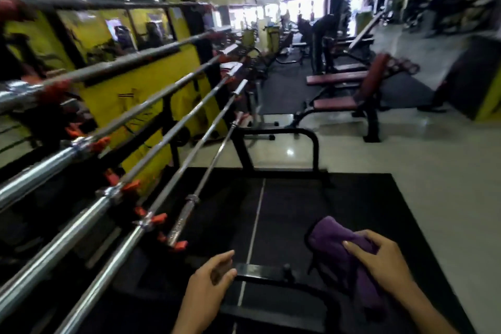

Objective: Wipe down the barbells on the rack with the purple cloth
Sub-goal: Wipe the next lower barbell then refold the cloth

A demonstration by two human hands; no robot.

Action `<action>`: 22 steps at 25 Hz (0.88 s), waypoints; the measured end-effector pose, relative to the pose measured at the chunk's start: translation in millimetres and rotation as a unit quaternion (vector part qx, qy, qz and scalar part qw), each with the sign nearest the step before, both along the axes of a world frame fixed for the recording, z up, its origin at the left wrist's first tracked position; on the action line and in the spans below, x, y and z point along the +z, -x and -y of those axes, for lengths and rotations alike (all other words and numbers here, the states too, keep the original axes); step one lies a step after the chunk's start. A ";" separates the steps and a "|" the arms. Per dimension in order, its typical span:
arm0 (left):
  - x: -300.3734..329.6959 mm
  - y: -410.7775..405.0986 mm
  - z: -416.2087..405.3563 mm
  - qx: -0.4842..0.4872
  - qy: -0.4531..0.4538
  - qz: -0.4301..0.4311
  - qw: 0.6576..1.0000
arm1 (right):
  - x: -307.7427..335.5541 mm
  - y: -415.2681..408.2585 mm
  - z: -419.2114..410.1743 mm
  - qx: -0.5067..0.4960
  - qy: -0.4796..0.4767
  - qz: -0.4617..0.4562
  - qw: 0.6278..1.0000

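Several steel barbells (pixel 173 138) lie side by side on a rack at the left, running away from me, with orange clips (pixel 151 218) on the rack near their ends. The nearest, shortest bar (pixel 208 165) ends above the black mat. My right hand (pixel 379 257) grips a bunched purple cloth (pixel 333 238) at the lower right, apart from the bars. My left hand (pixel 214 276) hovers at the bottom centre with relaxed fingers, holding nothing, a little right of the nearest bar's end.
A black rubber mat (pixel 352 198) covers the floor beneath me, with the rack's black frame (pixel 276 133) ahead and a black base bar (pixel 260 271) by my left hand. Red padded benches (pixel 339 78) stand further right. A mirror wall (pixel 113 35) runs along the left.
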State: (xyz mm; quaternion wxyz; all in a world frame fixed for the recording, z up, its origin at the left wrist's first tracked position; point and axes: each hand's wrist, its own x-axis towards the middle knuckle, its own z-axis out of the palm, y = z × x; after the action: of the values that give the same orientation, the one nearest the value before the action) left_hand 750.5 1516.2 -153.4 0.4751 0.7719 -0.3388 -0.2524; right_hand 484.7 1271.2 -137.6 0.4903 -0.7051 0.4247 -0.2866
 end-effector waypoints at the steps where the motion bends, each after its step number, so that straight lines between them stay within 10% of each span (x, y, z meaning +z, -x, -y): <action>1: -6.7 7.1 15.4 -0.016 -0.014 -0.003 1.000 | -9.3 16.0 10.0 -0.008 -0.002 -0.014 1.000; 22: -132.5 38.4 390.4 -0.188 -0.214 -0.026 0.958 | -81.4 100.1 297.4 -0.045 -0.045 -0.151 0.986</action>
State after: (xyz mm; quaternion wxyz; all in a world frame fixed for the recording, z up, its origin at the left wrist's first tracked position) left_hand 712.1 1125.8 -285.9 0.2517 0.7710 -0.4033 -0.4238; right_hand 384.6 973.8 -219.1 0.4379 -0.6978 0.5377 -0.1794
